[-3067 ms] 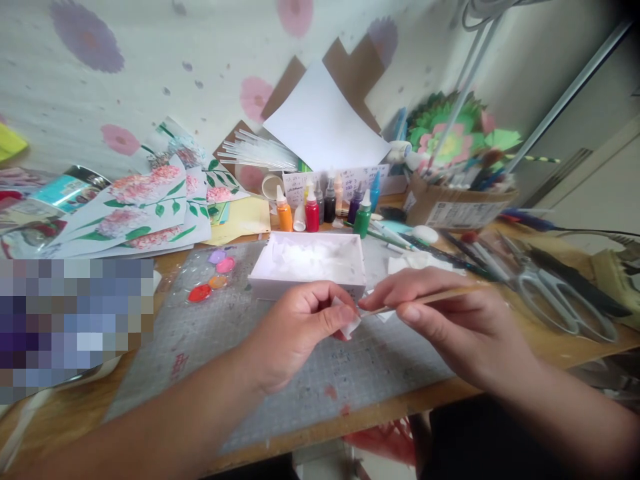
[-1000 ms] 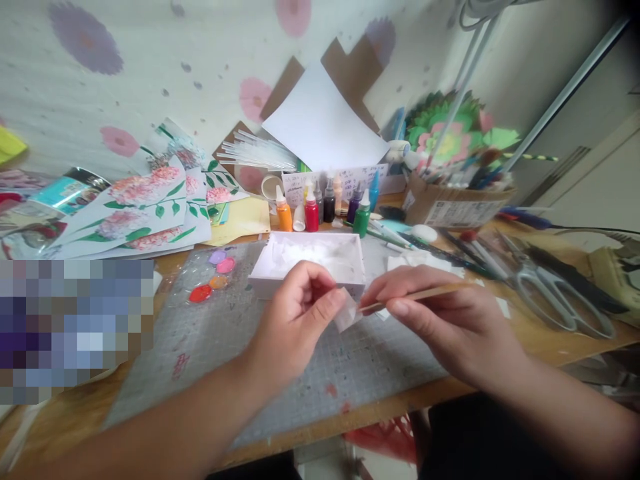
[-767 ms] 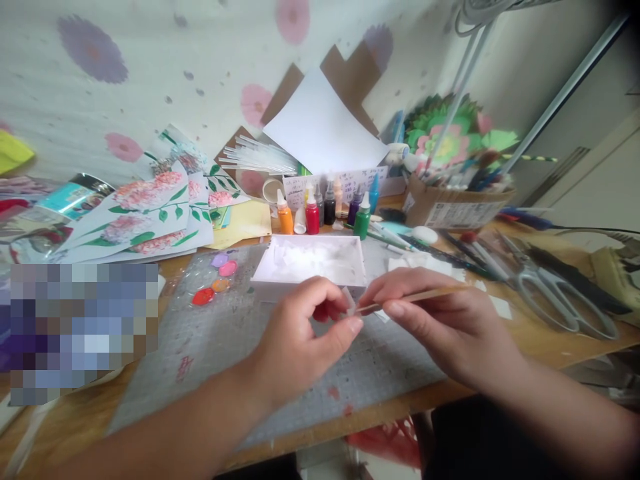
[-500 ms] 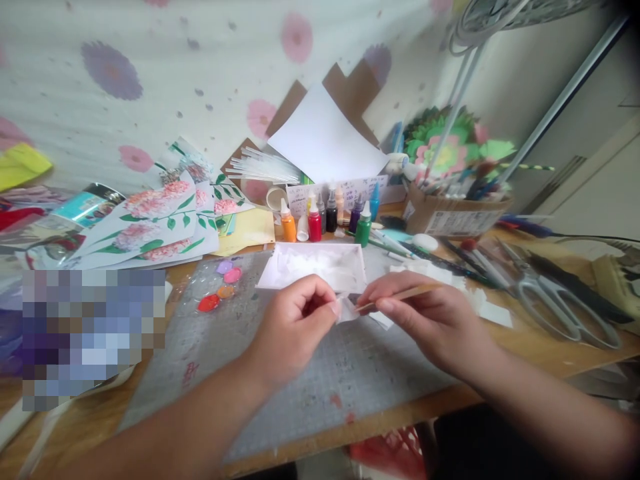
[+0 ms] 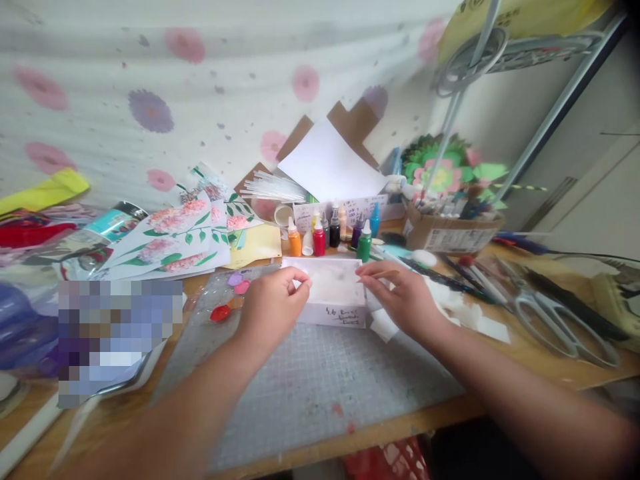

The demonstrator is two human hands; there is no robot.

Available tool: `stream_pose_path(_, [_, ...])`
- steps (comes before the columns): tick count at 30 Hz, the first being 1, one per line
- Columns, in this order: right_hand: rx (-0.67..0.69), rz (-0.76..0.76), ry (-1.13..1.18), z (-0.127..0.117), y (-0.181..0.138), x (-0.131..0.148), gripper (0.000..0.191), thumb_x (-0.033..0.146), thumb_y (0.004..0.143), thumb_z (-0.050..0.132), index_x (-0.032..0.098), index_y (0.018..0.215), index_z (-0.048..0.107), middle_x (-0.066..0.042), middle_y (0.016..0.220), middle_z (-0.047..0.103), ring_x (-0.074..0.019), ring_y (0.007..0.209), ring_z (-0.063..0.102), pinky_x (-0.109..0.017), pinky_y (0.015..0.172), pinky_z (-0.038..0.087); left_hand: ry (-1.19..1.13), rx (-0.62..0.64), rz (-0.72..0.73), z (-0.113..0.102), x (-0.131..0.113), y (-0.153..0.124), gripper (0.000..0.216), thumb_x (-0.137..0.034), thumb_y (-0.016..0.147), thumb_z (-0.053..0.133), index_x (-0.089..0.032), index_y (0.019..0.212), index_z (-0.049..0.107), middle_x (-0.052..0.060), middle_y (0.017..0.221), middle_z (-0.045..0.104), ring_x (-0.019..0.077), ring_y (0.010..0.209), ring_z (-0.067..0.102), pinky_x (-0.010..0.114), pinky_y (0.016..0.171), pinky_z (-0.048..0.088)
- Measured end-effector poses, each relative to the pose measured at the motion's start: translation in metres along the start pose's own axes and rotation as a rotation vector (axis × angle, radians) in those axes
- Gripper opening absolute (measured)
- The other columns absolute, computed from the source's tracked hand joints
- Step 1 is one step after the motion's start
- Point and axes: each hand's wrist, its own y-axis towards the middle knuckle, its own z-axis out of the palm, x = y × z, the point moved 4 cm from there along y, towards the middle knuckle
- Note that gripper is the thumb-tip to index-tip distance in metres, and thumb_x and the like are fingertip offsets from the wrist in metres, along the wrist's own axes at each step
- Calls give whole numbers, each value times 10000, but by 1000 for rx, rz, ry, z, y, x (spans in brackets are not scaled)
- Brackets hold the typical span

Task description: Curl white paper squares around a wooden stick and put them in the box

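Observation:
A shallow white box (image 5: pixel 323 315) with handwriting on its front wall stands on the grey cutting mat (image 5: pixel 280 373). My left hand (image 5: pixel 275 300) is closed in a pinch over the box's left part; what its fingertips hold, if anything, I cannot make out. My right hand (image 5: pixel 397 297) is closed on a thin wooden stick (image 5: pixel 389 274), its fingertips beside the box's right edge. Pale, blurred material lies inside the box. White paper pieces (image 5: pixel 384 325) lie under and beside my right hand.
Behind the box stand several paint bottles (image 5: pixel 319 240). Blobs of paint (image 5: pixel 220 313) sit left on the mat. Large scissors (image 5: pixel 545 320) lie at the right, near pens and a cardboard box (image 5: pixel 453 230) of tools. Flower pictures (image 5: pixel 170 233) lie at the back left.
My hands have moved apart and forward to the box. The small white piece between them is no longer visible there. The box's written front wall now shows. The camera view has shifted.

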Motion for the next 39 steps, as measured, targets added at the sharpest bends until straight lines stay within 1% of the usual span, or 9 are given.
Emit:
stream_pose_path(2, [-12, -33, 15, -4, 0, 0, 100, 223, 841, 598, 209, 754, 646, -65, 932, 732, -217, 909, 681, -413, 831, 536, 132, 25, 55, 1, 0, 1, 228, -392, 782, 596, -242, 898, 722, -39, 488, 487, 156, 486, 447, 264, 503, 243])
stream_pose_path(6, [-55, -31, 42, -23, -12, 8, 74, 212, 843, 599, 221, 774, 624, -73, 967, 695, -223, 978, 639, -449, 897, 489, 224, 28, 144, 0, -6, -2, 365, -380, 842, 533, -241, 1153, 663, -30, 526, 484, 165, 509, 446, 271, 531, 258])
stream_pose_path(10, [-24, -105, 14, -38, -45, 26, 55, 200, 853, 599, 241, 824, 624, -57, 884, 660, -218, 907, 625, -410, 840, 496, 158, -60, 212, -1, -11, -6, 321, -279, 858, 505, -210, 1137, 648, -30, 559, 490, 157, 534, 459, 269, 561, 312])
stream_pose_path(16, [120, -269, -212, -28, -96, 28, 90, 159, 841, 605, 223, 898, 633, -66, 862, 592, -184, 753, 595, -319, 635, 505, 57, -158, 314, 2, -18, -9, 268, -187, 850, 516, -202, 1091, 633, -35, 563, 517, 149, 571, 516, 278, 634, 387])
stream_pose_path(21, [-112, -304, -337, -30, -103, 17, 70, 152, 849, 587, 217, 858, 612, -54, 807, 582, -185, 733, 580, -318, 627, 492, -21, -173, 311, -7, -22, -26, 267, -156, 853, 491, -201, 1091, 604, -35, 629, 607, 133, 618, 584, 257, 653, 437])
stream_pose_path(25, [-159, -351, -360, -30, -102, 15, 60, 177, 863, 571, 224, 836, 595, -45, 769, 588, -192, 717, 563, -324, 618, 480, 38, -199, 296, -24, -8, -56, 213, -181, 837, 515, -200, 1016, 630, -25, 695, 656, 128, 644, 625, 239, 635, 461])
stream_pose_path(30, [-141, -368, -392, -28, -103, 14, 89, 195, 883, 543, 218, 813, 594, -59, 770, 596, -209, 736, 552, -337, 642, 474, 224, -198, 209, -37, 26, -102, 185, -223, 816, 528, -192, 944, 658, 6, 782, 696, 151, 713, 657, 242, 645, 475])
stream_pose_path(35, [-120, -366, -424, -26, -103, 11, 124, 212, 899, 517, 209, 802, 595, -66, 773, 606, -217, 746, 543, -337, 652, 469, 429, -150, 68, -46, 57, -137, 174, -271, 825, 507, -200, 887, 653, -19, 647, 653, 139, 593, 605, 229, 590, 434])
stream_pose_path(39, [-106, -357, -434, -25, -102, 10, 133, 202, 900, 511, 207, 800, 598, -66, 774, 604, -216, 744, 537, -329, 652, 459, 509, -182, 67, -48, 63, -148, 174, -295, 825, 506, -193, 833, 648, -20, 595, 617, 145, 565, 579, 236, 582, 405])
